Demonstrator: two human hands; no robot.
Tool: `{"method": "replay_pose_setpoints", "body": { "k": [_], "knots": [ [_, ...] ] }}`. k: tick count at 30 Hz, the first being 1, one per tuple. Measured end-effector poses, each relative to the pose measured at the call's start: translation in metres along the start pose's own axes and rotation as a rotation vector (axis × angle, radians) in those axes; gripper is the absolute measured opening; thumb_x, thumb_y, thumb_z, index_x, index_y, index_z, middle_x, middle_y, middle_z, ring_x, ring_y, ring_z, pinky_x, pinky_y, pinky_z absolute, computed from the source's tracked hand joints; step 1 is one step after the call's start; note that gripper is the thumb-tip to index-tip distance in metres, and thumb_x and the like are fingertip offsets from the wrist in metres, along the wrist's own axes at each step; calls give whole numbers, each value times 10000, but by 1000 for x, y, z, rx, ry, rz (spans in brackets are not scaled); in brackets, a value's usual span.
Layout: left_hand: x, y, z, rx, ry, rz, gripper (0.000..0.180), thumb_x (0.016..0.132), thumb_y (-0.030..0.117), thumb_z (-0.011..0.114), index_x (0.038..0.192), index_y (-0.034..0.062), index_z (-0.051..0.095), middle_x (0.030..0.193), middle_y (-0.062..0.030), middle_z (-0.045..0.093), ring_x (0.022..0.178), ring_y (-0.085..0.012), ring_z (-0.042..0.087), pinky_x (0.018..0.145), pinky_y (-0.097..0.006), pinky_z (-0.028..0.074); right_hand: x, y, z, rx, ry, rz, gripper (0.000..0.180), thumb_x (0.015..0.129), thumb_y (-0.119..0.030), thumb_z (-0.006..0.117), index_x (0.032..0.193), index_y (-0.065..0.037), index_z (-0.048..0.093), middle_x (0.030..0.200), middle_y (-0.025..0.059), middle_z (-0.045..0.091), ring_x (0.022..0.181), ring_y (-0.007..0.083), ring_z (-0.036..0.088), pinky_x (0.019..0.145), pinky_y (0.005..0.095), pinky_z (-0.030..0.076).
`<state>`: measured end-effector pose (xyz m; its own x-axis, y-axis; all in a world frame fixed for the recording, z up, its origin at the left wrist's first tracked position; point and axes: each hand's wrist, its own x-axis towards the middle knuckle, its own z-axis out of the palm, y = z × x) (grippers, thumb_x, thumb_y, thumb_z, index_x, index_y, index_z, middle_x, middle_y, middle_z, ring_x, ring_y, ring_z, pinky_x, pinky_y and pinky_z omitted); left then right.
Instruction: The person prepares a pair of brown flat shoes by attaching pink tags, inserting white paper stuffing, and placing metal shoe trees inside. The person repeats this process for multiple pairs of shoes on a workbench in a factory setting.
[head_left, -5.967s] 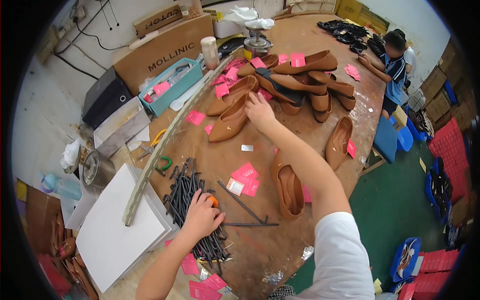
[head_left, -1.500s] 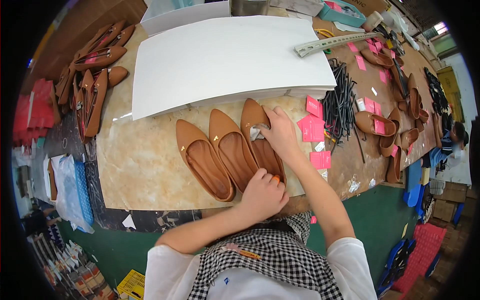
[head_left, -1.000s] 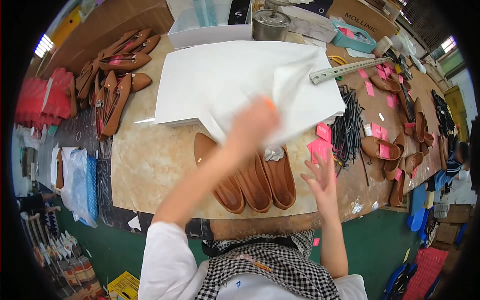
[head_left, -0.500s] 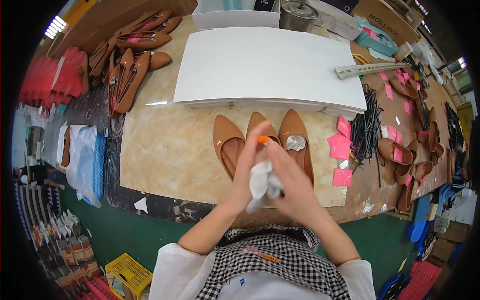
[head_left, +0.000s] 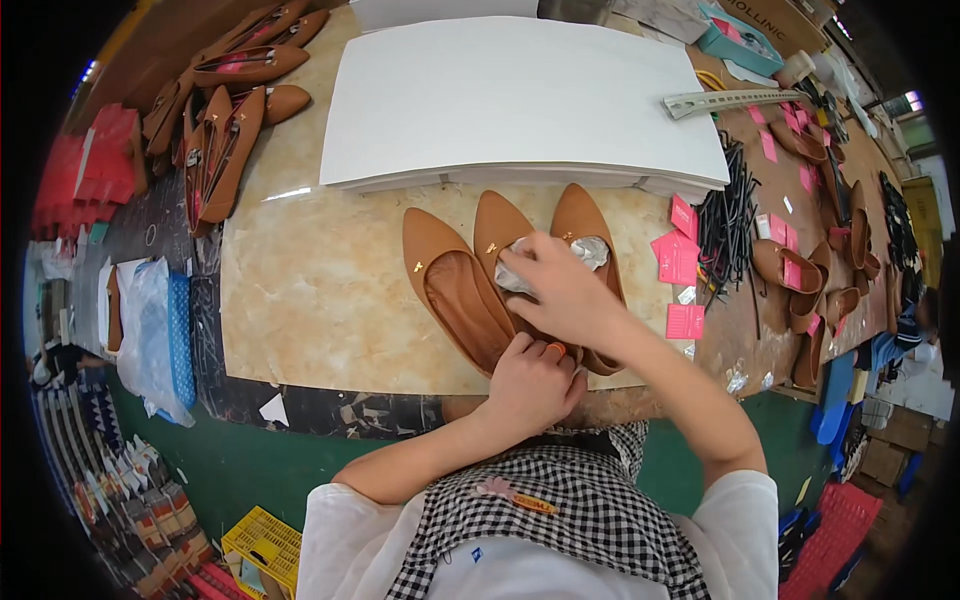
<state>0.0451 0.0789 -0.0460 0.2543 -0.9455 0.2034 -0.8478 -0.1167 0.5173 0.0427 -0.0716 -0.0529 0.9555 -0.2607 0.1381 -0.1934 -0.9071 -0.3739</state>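
Observation:
Three tan pointed flat shoes lie side by side on the marble tabletop [head_left: 310, 290]. My right hand [head_left: 565, 290] presses a crumpled white paper wad [head_left: 512, 272] into the toe of the middle shoe [head_left: 497, 232]. My left hand [head_left: 530, 380] grips that shoe's heel end near the table's front edge. The right shoe [head_left: 585, 222] holds a paper wad [head_left: 590, 250] in its toe. The left shoe [head_left: 455, 290] is unstuffed, its insole showing.
A stack of large white paper sheets [head_left: 520, 95] lies just behind the shoes. Pink tags [head_left: 678, 258] and a bundle of black rods [head_left: 728, 215] lie to the right, with more tan shoes [head_left: 800, 280] beyond. Other shoes [head_left: 220, 140] pile at far left. A metal ruler [head_left: 740, 98].
My hands were crumpling paper above the shoes; now the right hand has come down, pushing the wad into the middle shoe, while the left hand grips its heel.

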Motion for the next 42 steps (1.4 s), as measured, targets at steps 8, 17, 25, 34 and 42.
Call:
{"method": "replay_pose_setpoints", "body": {
  "k": [8,17,25,34,42],
  "knots": [
    [31,-11,-18,130,-255,221,324,858,319,630,665,63,679,607,-91,613,548,-212,571,695,-369,433,17,41,5,-74,174,56,470,735,-226,798,1169,-100,672,970,63,593,1018,264,533,948,388,385],
    [243,-181,-45,568,561,70,452,914,414,607,1267,132,628,1097,-224,620,1133,-402,530,1010,-574,363,-92,18,-64,314,179,172,464,829,-159,751,1264,-47,634,1200,125,615,1151,323,554,979,407,468],
    [64,33,-61,-223,-175,837,270,675,241,751,884,83,685,1113,-139,671,1172,-354,601,1135,-480,343,-129,43,-67,1901,329,945,537,1020,-311,529,1483,-71,400,1392,159,541,1250,307,572,1000,465,535],
    [34,-40,-89,-266,529,-430,447,794,167,711,1224,95,611,1100,-133,650,788,-283,676,673,-406,543,-42,-6,-82,1314,132,394,720,895,-109,712,1498,8,337,1505,187,416,1426,284,379,1162,413,336],
    [-10,-64,-83,-363,-225,-662,333,975,244,496,1206,50,638,1155,-237,621,1113,-347,594,946,-404,485,22,-19,-37,1241,75,401,406,757,6,645,1159,-46,674,1009,111,705,887,310,704,813,349,568]
  ]
}}
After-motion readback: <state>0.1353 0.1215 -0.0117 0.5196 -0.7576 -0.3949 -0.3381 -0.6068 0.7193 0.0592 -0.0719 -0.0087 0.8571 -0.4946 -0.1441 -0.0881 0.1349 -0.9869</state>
